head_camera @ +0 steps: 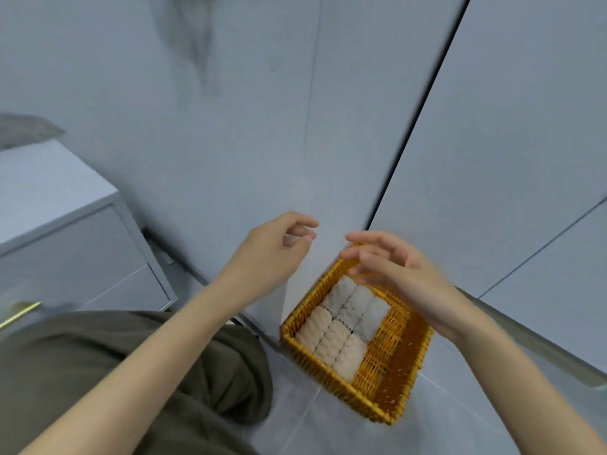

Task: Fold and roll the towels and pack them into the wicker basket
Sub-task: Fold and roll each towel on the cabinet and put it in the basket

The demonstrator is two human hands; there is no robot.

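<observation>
An orange wicker basket (397,369) stands on the pale tiled floor against a grey wall. Inside it lie several rolled towels packed side by side: three beige rolls (330,339) in the near row and three grey-white rolls (356,307) behind them. The basket's right part is bare wicker. My left hand (274,249) hovers in the air left of the basket, fingers loosely curled, holding nothing. My right hand (394,267) hovers above the basket's far corner, fingers relaxed and spread, empty, hiding part of the rim.
A grey cabinet (65,231) with a brass handle (19,315) stands at the left. Grey wall panels with a dark vertical seam (414,126) rise behind the basket. My olive-clad knee (184,372) is at the lower left, close to the basket.
</observation>
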